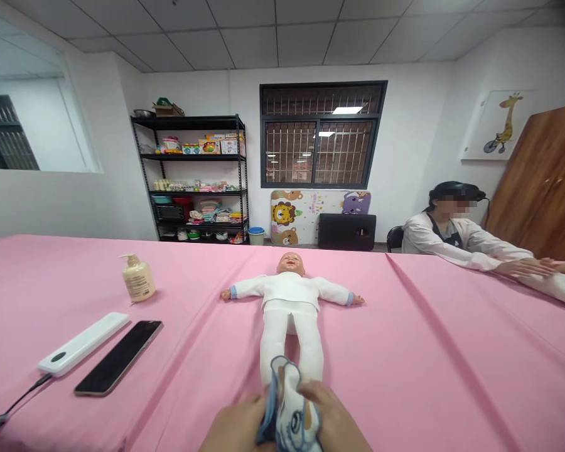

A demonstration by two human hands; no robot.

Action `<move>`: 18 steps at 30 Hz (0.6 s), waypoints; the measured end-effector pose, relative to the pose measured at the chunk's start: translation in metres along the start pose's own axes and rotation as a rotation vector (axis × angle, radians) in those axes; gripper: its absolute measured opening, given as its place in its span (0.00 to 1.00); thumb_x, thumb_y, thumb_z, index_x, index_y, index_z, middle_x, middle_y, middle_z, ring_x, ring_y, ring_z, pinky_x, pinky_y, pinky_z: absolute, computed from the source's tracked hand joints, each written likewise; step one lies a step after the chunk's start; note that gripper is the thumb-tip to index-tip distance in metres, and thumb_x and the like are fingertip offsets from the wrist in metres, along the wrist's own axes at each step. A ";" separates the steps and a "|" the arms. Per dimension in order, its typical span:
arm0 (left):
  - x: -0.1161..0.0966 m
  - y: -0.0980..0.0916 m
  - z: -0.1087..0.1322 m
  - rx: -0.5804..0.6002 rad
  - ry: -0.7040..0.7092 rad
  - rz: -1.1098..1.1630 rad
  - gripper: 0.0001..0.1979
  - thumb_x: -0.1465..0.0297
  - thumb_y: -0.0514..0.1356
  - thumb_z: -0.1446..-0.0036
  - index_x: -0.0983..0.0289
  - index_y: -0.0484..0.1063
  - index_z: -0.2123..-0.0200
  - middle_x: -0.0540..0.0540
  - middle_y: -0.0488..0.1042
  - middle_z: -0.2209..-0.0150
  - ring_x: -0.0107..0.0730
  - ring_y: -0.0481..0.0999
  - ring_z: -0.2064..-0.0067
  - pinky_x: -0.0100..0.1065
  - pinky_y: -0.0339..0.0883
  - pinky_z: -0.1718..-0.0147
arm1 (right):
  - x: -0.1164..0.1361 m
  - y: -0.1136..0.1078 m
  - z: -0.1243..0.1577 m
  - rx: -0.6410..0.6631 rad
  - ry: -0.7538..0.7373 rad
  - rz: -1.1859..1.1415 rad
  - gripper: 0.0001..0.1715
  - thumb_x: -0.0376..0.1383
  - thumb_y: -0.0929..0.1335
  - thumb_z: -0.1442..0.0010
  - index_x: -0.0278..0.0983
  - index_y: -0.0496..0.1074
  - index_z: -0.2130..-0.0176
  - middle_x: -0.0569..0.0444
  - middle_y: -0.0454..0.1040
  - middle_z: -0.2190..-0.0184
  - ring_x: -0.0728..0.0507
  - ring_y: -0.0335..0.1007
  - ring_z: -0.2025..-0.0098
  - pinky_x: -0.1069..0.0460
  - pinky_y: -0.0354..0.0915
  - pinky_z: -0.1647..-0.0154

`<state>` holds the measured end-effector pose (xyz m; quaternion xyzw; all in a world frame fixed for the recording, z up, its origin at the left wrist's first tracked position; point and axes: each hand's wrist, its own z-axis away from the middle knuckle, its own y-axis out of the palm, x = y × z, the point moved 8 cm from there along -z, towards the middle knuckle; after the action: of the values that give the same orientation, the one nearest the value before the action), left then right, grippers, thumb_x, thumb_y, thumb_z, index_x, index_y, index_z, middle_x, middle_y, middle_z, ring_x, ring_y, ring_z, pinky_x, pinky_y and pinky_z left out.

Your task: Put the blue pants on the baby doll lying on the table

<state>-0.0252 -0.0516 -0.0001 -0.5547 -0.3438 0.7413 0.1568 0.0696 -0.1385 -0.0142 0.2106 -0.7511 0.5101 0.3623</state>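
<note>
At the bottom centre, my left hand (235, 424) and my right hand (335, 419) are both closed on a small white cloth (289, 402) with blue edging and a printed pattern. The cloth is bunched and folded, so its exact kind is unclear. Behind it a baby doll (290, 290) lies on its back on the pink-covered table (188, 351), arms spread and head away from me. It wears a white top with blue cuffs and white trousers. The cloth and my hands hide its feet. Some fingertips are blurred or hidden by the cloth.
On the left of the table are a pump bottle (138, 279), a white device (85, 344) with a black cable, and a phone (118, 358). At the right another person (445, 226) sits touching a doll's limb. A loaded shelf (195, 179) stands at the back.
</note>
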 end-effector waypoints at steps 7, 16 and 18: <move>-0.003 -0.014 -0.057 -0.058 -0.001 -0.322 0.23 0.66 0.60 0.60 0.58 0.69 0.56 0.57 0.74 0.61 0.52 0.73 0.62 0.39 0.63 0.65 | -0.022 0.001 -0.038 -0.014 -0.235 0.633 0.09 0.26 0.61 0.52 0.33 0.70 0.72 0.50 0.67 0.74 0.44 0.60 0.67 0.46 0.57 0.50; -0.002 -0.009 -0.129 0.364 0.265 -0.264 0.11 0.71 0.64 0.64 0.59 0.74 0.71 0.51 0.74 0.65 0.46 0.71 0.60 0.41 0.64 0.55 | -0.047 -0.004 -0.112 0.099 -0.229 0.655 0.16 0.32 0.63 0.49 0.31 0.68 0.58 0.47 0.68 0.66 0.42 0.61 0.62 0.48 0.59 0.56; 0.003 -0.015 -0.130 0.402 0.306 -0.110 0.16 0.69 0.66 0.63 0.57 0.74 0.65 0.50 0.73 0.60 0.44 0.68 0.54 0.40 0.59 0.49 | -0.050 -0.005 -0.120 0.123 -0.183 0.547 0.34 0.31 0.65 0.53 0.32 0.59 0.45 0.46 0.67 0.60 0.41 0.62 0.59 0.49 0.59 0.56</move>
<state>0.0929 0.0045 -0.0110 -0.5986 -0.1915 0.6925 0.3540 0.1453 -0.0329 -0.0233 0.0669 -0.7772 0.6123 0.1287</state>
